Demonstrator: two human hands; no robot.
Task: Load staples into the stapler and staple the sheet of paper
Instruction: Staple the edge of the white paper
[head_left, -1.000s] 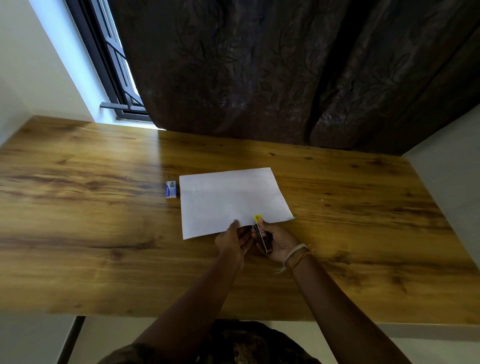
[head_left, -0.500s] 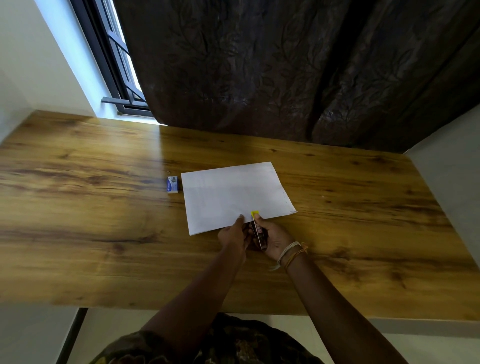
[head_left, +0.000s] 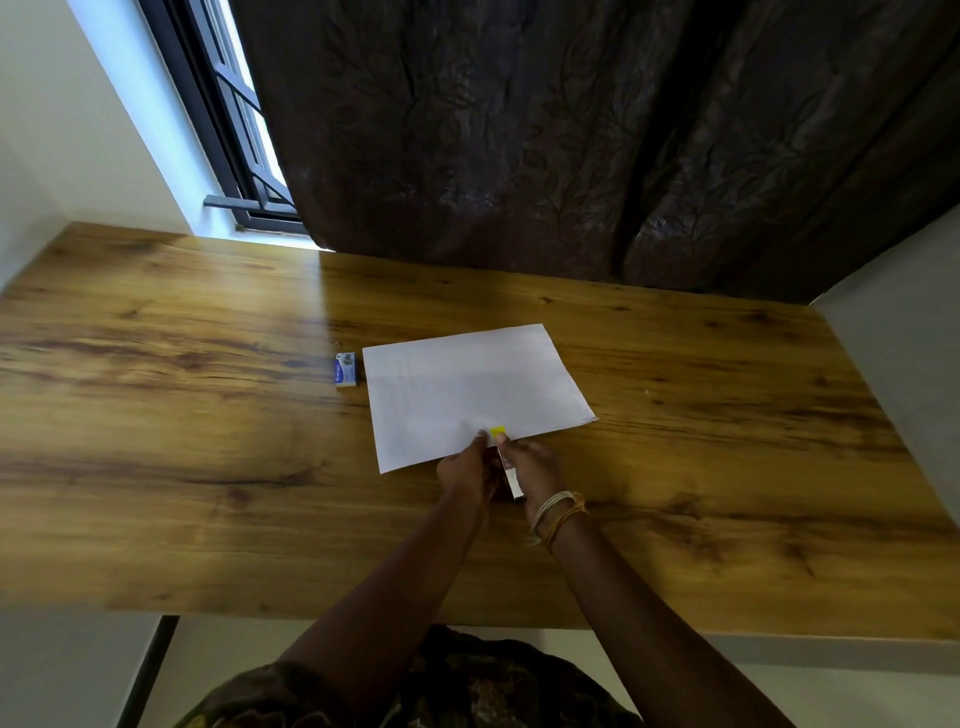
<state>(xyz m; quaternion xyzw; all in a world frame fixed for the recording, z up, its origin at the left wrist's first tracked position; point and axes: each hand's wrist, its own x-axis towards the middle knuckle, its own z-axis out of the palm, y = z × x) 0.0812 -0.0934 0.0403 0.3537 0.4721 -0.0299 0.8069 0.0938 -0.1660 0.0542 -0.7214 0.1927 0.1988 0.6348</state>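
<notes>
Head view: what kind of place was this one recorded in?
Probably a room in a home, at a desk by a window: a wood-grain tabletop, a dark brown leaf-patterned curtain and a black-framed window.

I see a dim room; daylight comes through the window (head_left: 228, 130) upper left, leaving glare on the table (head_left: 322, 291). Edges bow from the wide lens; hands look softly blurred.
</notes>
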